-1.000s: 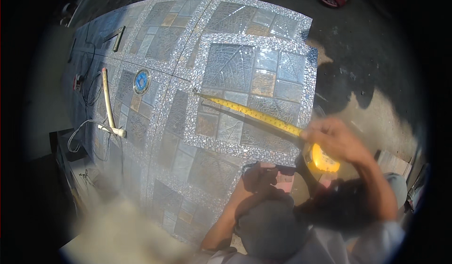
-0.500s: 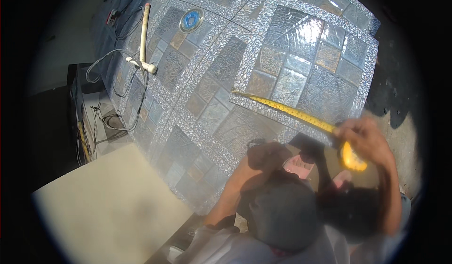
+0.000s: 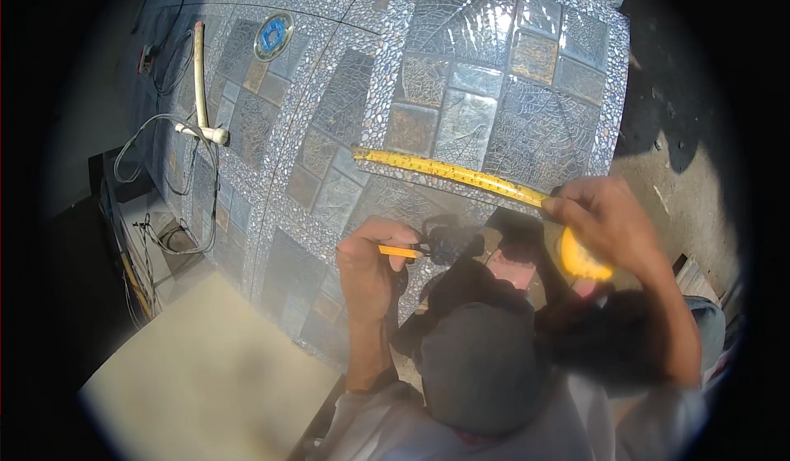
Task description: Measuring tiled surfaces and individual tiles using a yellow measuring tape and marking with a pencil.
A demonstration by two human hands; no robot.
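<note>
My right hand (image 3: pixel 597 218) pinches the yellow blade (image 3: pixel 453 173) of a tape measure close to its rounded yellow case (image 3: pixel 583 257), which hangs below the fingers. The blade lies drawn out across a patterned stone-look tile (image 3: pixel 543 128), its far end at the tile's left corner along the pebble border. In my left hand (image 3: pixel 370 255) is a short yellow-orange pencil (image 3: pixel 398 252), its dark tip toward the right. That hand is over the nearer tiles, below the blade and apart from it. Shadow falls over the near side of the tile.
A white T-shaped pipe (image 3: pixel 200 83) lies on the tiles at left, with a looped grey cable (image 3: pixel 216 206) around it. Beyond is a round blue-centred disc (image 3: pixel 273 36). A plain cream panel (image 3: pixel 206 362) fills the lower left. Rough ground (image 3: pixel 671 202) borders the tiles at right.
My left hand has risen from the near tile edge, and the pencil now shows in it. The view has shifted, so the tiles and tape appear farther left. My right hand still grips the tape.
</note>
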